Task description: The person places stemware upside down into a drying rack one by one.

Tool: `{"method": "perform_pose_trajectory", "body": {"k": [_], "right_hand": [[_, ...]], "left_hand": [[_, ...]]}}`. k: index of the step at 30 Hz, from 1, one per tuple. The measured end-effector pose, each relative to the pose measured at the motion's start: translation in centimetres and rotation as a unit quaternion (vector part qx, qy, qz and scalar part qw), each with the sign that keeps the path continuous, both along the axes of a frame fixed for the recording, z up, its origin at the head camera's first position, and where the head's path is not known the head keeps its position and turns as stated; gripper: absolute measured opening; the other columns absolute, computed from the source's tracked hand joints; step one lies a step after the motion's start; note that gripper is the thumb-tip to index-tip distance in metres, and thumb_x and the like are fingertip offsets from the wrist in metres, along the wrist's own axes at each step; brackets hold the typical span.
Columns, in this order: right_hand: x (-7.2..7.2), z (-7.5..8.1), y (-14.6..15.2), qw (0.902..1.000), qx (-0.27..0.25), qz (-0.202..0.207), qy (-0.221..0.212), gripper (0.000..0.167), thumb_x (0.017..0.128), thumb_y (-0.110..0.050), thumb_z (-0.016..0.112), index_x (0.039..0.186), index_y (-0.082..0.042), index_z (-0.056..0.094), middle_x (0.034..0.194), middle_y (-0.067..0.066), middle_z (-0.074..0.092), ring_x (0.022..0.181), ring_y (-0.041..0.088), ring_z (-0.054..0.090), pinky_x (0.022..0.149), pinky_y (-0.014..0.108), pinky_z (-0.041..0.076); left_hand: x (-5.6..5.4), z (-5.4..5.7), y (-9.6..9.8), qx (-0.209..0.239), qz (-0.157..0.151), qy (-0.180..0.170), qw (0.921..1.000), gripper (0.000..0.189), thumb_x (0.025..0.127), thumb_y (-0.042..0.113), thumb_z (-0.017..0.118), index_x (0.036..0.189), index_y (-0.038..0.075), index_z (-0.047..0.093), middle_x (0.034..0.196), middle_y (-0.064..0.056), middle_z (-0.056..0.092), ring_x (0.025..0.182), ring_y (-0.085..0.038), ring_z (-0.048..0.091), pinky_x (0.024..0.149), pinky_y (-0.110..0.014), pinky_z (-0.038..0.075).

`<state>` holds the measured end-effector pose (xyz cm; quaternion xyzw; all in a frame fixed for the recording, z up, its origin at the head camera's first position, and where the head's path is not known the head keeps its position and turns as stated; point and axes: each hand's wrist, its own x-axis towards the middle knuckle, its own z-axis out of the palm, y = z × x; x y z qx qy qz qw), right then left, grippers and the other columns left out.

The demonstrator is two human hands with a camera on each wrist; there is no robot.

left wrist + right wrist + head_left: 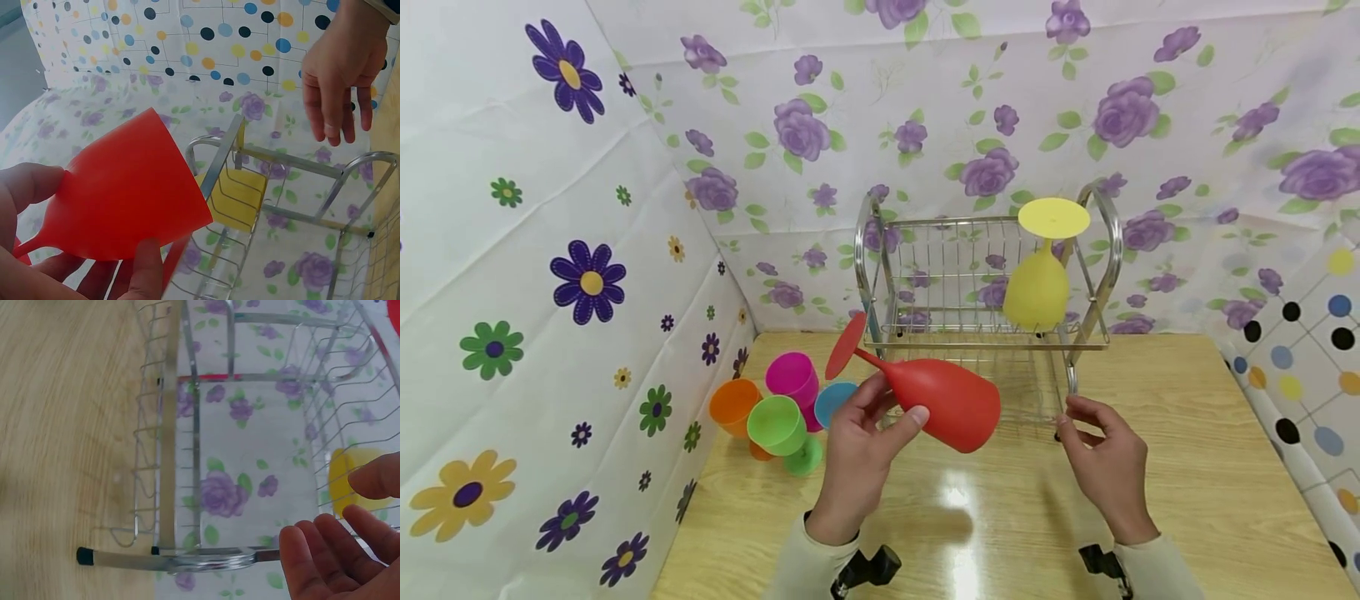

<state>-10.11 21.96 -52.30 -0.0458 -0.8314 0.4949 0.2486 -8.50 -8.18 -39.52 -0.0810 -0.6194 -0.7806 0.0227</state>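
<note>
A red plastic goblet (947, 404) is tilted on its side in front of the dish rack, its foot up at the left and its mouth toward the lower right. My left hand (859, 454) grips its bowl between thumb and fingers, as the left wrist view also shows. By the rack's right front corner, my right hand (1108, 467) holds nothing, its fingers loosely bent. On the upper tier of the metal dish rack (985, 343), a yellow goblet (1037, 292) stands upside down at the right end.
Left of the rack, several goblets stand upright: orange (734, 405), magenta (793, 379), green (777, 425) and blue (835, 402). Flowered cloth (910, 133) hangs behind the wooden table (1195, 467). Patterned sheets also rise at its left and right sides.
</note>
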Motion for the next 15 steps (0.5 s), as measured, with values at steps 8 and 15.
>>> {"method": "perform_pose_trajectory", "body": {"k": [8, 15], "right_hand": [[-1.8, -1.5, 1.2, 0.9985, 0.022, -0.021, -0.044, 0.035, 0.1, -0.016, 0.072, 0.134, -0.006, 0.071, 0.126, 0.015, 0.071, 0.113, 0.036, 0.07, 0.078, -0.002, 0.047], [-3.1, -2.7, 1.9, 0.9954, 0.022, -0.038, -0.085, 0.042, 0.101, -0.02, 0.072, 0.14, -0.008, 0.068, 0.134, 0.017, 0.067, 0.119, 0.037, 0.069, 0.082, 0.011, 0.059]], "left_hand": [[-1.7, 2.1, 0.1, -0.052, -0.003, 0.029, 0.9982, 0.051, 0.093, 0.018, 0.081, 0.142, 0.019, 0.066, 0.137, -0.008, 0.068, 0.126, -0.03, 0.064, 0.089, -0.039, 0.066], [-4.0, 4.1, 0.5, -0.093, 0.0, 0.048, 0.9945, 0.05, 0.094, 0.022, 0.08, 0.142, 0.02, 0.066, 0.136, -0.003, 0.069, 0.125, -0.028, 0.064, 0.092, -0.036, 0.065]]}}
